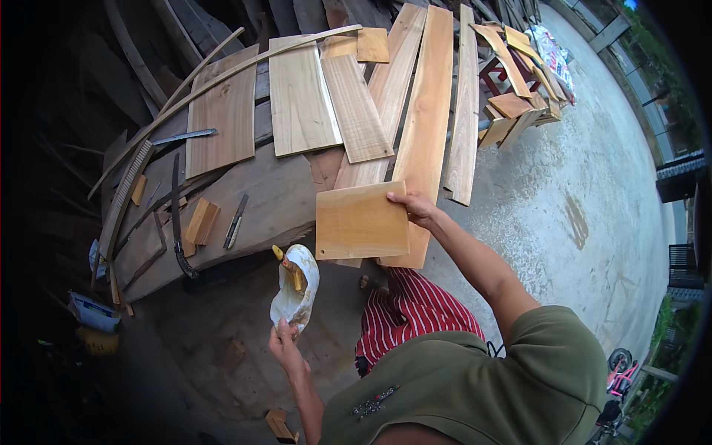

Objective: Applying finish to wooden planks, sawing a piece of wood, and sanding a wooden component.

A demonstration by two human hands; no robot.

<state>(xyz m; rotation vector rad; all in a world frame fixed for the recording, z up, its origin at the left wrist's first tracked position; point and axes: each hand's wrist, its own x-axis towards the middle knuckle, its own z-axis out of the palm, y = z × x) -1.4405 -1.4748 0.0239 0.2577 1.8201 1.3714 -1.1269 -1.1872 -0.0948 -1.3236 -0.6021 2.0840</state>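
Note:
My right hand (415, 209) grips the right edge of a square, light-brown wooden board (361, 220), held flat in the air above the ground. My left hand (285, 343) holds a white carved wooden piece (297, 285), shaped like a shoe or a bird, with yellowish wood showing at its top. The two held things are apart, the carved piece lower and to the left of the board.
Several planks (426, 111) and boards (300, 96) lie across a rough slab (259, 200) ahead. A file (236, 220), a curved dark blade (178, 222), a metal ruler (185, 136) and a small wood block (202, 222) rest there. Concrete ground (593, 193) spreads right; a small bicycle (621, 374) stands at the lower right.

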